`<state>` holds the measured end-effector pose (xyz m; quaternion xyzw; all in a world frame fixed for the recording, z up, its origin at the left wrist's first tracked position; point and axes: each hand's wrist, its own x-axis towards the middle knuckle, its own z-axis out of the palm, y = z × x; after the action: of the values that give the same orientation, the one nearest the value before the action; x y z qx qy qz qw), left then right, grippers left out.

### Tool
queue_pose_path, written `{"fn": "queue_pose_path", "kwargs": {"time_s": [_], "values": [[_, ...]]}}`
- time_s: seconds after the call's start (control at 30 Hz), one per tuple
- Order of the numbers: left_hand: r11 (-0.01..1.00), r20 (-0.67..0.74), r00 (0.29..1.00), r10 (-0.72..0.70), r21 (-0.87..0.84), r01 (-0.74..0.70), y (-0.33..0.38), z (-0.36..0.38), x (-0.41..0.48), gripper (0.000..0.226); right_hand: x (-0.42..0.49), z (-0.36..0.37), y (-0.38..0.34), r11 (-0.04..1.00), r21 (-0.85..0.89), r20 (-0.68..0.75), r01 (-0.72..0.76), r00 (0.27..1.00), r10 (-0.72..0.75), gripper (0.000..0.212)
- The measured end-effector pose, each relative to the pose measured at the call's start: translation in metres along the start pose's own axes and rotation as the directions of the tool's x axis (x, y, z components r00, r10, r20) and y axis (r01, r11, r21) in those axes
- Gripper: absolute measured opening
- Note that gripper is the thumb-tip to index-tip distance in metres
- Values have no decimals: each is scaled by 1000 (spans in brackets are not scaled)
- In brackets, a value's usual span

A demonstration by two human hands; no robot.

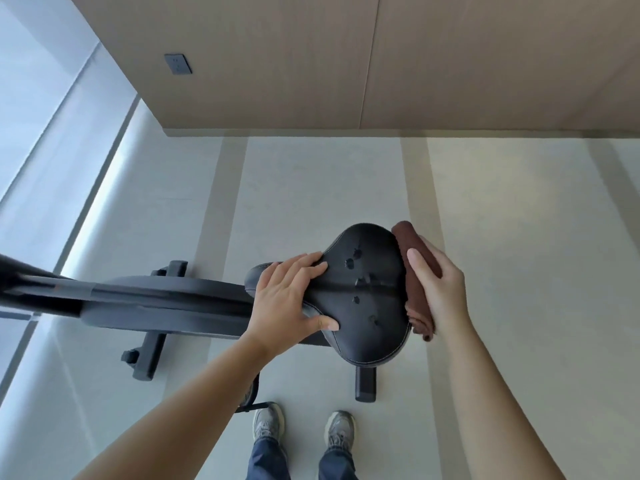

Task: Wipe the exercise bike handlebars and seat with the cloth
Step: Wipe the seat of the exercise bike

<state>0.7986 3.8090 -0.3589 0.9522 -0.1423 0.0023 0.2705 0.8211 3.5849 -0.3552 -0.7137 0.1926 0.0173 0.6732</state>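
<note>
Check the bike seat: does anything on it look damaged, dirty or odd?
A few small dark blotches dot the black seat along its middle seam. Their shapes are uneven, and I cannot tell whether they are holes, wet marks or dirt. Nothing else looks out of place.

Bike front (41, 289) (blurred) beyond left edge
</note>
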Motion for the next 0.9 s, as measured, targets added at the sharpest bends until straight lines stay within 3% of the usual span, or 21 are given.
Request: {"fn": "queue_pose_path", "kwargs": {"time_s": [0.13, 0.23, 0.33, 0.4, 0.47, 0.53, 0.6, 0.73, 0.9], "values": [[1000, -25, 1000, 20, -10, -20, 0, -1, -1, 89, -74, 9, 34, 993, 113, -261, -37, 963, 66, 23], [1000, -29, 999, 24, -18, -24, 1, -2, -2, 84, -91, 19, 26, 999, -27, -353, 40, 934, -47, 24], [999, -33, 999, 34, -28, -35, 0, -2, -3, 85, -63, 21, -6, 879, -345, -190, 328, 893, -408, 33], [999, -41, 999, 35, -33, -36, -1, -2, -3, 86, -27, 28, -29, 766, -492, -55, 413, 864, -501, 35], [999, -48, 998, 30, -31, -31, -2, 0, -3, 89, 2, 45, -44, 648, -618, 121, 445, 868, -482, 35], [999, -63, 998, 29, -30, -31, -4, 1, -4, 94, 13, 64, -44, 432, -782, 299, 450, 878, -372, 35], [999, -63, 997, 37, -25, -38, -4, 1, -5, 99, 9, 69, -38, 288, -845, 351, 451, 873, -339, 34], [998, -63, 997, 52, -26, -53, -4, 2, -6, 103, -36, 53, -19, 349, -805, 285, 479, 829, -482, 30], [995, -127, 990, -68, -84, 57, -32, -6, -14, 80, -82, 40, 4, 238, -792, 344, 562, 734, -586, 27]]}}
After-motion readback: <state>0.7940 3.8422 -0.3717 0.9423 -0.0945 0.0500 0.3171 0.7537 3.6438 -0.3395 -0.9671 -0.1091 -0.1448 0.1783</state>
